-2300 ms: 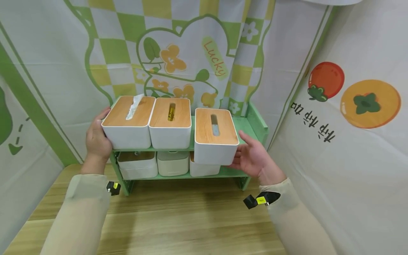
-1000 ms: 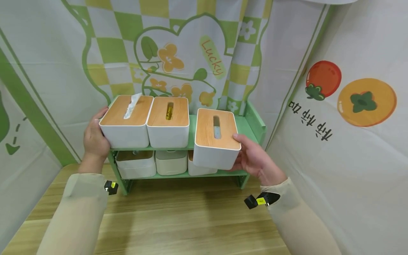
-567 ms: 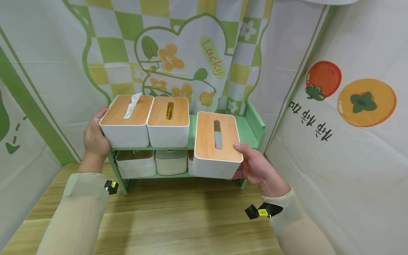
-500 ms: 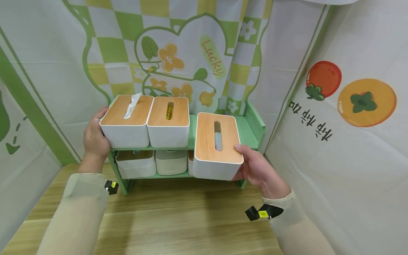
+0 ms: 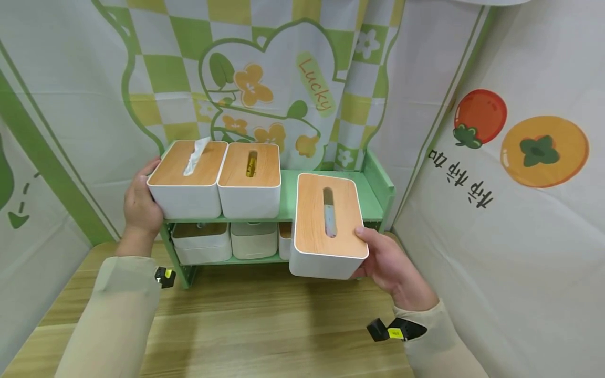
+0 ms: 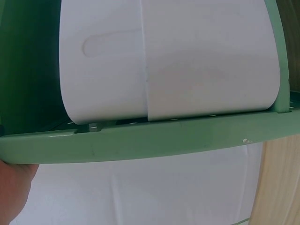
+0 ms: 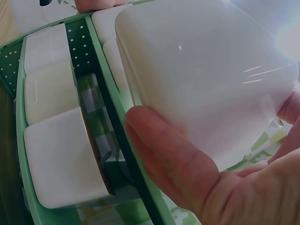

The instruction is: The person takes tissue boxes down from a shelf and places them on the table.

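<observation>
In the head view, my right hand (image 5: 385, 260) holds a white tissue box (image 5: 330, 215) with a wood-look lid, thumb on the lid's right edge and fingers under its base. The box is tilted in front of the shelf's upper level; the right wrist view shows its pale underside (image 7: 201, 70) over the fingers. My left hand (image 5: 142, 205) rests at the left side of another tissue box (image 5: 186, 202), which has a white tissue poking out; its fingertips are hidden behind that box. Between them sits a third tissue box (image 5: 249, 202) with something yellow in its slot.
The green two-level shelf (image 5: 307, 191) stands on a wood-grain table (image 5: 246, 325). On its lower level are a white bin (image 5: 202, 249), a cream lidded box (image 5: 254, 244) and another white box (image 7: 65, 159). A printed curtain (image 5: 274, 68) hangs behind, with a white fabric wall (image 5: 496, 252) at right.
My right hand has closed its grip on the right-hand tissue box and drawn it forward off the shelf, slightly right and tilted. The left hand and the other boxes stay put.
</observation>
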The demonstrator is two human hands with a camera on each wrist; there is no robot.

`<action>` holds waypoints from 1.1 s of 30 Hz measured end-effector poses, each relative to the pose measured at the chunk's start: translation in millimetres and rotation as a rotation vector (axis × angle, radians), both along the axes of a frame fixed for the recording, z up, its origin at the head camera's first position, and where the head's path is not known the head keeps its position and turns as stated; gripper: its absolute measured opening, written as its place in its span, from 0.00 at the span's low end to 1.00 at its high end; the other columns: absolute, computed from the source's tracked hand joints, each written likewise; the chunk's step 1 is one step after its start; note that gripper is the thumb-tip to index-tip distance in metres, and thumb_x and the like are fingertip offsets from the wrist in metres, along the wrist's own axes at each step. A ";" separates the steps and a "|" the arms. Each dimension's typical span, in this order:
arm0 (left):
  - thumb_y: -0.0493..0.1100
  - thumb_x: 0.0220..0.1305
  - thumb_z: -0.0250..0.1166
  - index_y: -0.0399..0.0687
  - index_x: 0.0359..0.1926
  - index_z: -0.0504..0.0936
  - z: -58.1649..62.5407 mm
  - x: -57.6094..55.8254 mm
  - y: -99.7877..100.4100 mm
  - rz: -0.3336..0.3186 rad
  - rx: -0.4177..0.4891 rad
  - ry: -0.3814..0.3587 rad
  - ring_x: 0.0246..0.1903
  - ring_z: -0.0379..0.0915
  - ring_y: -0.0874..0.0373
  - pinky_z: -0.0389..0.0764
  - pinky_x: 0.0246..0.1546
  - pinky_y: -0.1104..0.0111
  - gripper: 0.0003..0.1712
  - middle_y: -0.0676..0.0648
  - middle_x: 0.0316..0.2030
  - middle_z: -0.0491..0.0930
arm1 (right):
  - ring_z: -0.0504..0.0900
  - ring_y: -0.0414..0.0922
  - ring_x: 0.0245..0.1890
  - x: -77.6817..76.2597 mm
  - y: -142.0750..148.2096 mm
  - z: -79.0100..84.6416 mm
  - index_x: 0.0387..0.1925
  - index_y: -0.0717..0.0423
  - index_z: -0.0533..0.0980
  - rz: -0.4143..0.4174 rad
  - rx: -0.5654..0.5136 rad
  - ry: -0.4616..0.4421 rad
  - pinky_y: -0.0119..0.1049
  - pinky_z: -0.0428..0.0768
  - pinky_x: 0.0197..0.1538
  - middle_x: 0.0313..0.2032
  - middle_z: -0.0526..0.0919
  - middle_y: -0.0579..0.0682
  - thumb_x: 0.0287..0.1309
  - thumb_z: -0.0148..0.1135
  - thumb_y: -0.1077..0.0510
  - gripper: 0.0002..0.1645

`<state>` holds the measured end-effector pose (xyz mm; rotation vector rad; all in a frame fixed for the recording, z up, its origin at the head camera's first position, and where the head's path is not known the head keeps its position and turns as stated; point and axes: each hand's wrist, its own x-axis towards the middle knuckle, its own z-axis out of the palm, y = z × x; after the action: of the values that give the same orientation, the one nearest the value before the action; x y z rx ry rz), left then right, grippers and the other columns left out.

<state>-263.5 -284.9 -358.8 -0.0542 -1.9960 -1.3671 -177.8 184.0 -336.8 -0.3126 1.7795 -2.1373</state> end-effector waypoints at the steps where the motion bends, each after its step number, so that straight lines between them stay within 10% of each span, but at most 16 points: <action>1: 0.53 0.78 0.28 0.51 0.71 0.70 0.0 0.2 -0.1 0.001 0.000 0.003 0.69 0.57 0.64 0.53 0.68 0.69 0.34 0.59 0.70 0.65 | 0.86 0.50 0.39 1.3 0.6 -0.6 0.72 0.75 0.52 0.001 -0.002 0.002 0.47 0.85 0.34 0.46 0.84 0.60 0.70 0.45 0.47 0.42; 33: 0.51 0.79 0.29 0.48 0.70 0.71 -0.9 -2.0 -0.6 -0.026 0.035 0.031 0.67 0.58 0.68 0.55 0.67 0.72 0.33 0.58 0.69 0.67 | 0.86 0.50 0.41 20.2 -1.8 -19.3 0.72 0.74 0.52 0.139 0.008 0.004 0.53 0.84 0.40 0.47 0.84 0.61 0.74 0.46 0.46 0.42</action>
<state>-265.4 -285.6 -359.7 -0.0856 -1.9515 -1.4090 -157.5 182.2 -356.1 -0.4256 1.7152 -2.0343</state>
